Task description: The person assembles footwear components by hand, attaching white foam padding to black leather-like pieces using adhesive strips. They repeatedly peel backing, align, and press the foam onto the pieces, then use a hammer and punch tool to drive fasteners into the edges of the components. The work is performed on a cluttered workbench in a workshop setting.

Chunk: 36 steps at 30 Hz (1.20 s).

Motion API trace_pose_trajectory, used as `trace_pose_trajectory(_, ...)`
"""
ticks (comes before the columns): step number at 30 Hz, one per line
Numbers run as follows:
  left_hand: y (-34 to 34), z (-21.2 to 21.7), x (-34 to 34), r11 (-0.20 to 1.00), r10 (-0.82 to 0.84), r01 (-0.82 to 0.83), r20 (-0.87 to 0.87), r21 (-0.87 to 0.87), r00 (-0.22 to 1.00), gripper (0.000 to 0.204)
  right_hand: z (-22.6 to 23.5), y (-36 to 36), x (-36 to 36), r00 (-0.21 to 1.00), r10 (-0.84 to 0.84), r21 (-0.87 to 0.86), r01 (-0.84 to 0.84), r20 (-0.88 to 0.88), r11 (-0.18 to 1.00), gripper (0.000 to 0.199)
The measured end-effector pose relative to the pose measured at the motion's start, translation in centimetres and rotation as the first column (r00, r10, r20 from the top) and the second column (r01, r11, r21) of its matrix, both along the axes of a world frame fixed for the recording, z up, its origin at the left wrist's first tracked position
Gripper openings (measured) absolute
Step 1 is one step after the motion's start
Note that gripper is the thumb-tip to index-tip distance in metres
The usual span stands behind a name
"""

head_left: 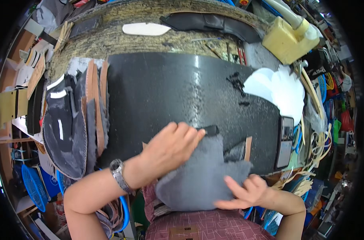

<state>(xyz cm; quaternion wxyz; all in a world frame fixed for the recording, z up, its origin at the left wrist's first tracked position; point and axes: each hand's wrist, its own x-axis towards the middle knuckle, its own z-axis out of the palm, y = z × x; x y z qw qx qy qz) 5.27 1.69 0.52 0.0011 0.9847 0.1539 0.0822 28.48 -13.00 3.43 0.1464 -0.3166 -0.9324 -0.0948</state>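
A grey fabric piece [204, 176] lies over the near edge of a black work mat [170, 92]. My left hand [170, 150] is closed around a black-handled tool [210, 130] whose tip rests at the fabric's top edge. My right hand [246, 192] presses flat on the fabric's lower right part, index finger stretched out, holding it down. A wristwatch [119, 175] sits on my left wrist.
Stacked grey and brown cut pieces [74, 124] lie at the mat's left. White shapes [280, 90] and black scraps [236, 82] sit at the right, a phone [286, 142] by the right edge, a yellow container [288, 38] behind. Clutter surrounds the bench.
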Motion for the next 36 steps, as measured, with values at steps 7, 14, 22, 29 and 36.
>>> trace_pose_trajectory(7, 3.6, 2.2, 0.3, 0.837, -0.053, -0.005, -0.091, -0.546, 0.994, 0.039, -1.2, -2.0, -0.2, 0.888, -0.301, -0.518, 0.085, -0.349, 0.851, 0.046)
trace_pose_trajectory(14, -2.3, 2.1, 2.2, 0.923, 0.27, -0.297, -0.139, -0.243, 0.953, 0.052, -3.8, -2.8, 0.1, 0.883, -0.361, -0.564, 0.141, -0.3, 0.814, 0.047)
trace_pose_trajectory(22, -5.3, -1.8, -0.9, 0.93, 0.009, 0.049, 0.155, -0.365, 0.988, 0.072, -4.3, -4.2, 0.2, 0.898, -0.416, -0.378, 0.439, 0.145, 0.815, 0.066)
trace_pose_trajectory(29, -0.8, 4.8, -6.4, 0.947, 0.302, -0.162, 0.597, -0.277, 0.743, 0.057, -3.7, 0.9, -4.5, 0.983, -0.033, 0.179, 0.065, -0.179, 0.982, 0.028)
trace_pose_trajectory(36, 11.4, 5.3, -27.3, 0.34, 0.922, -0.702, 0.074, -0.626, 0.381, 0.054, -2.1, 22.3, -4.9, 0.955, -0.157, 0.193, 0.209, -0.252, 0.959, 0.044)
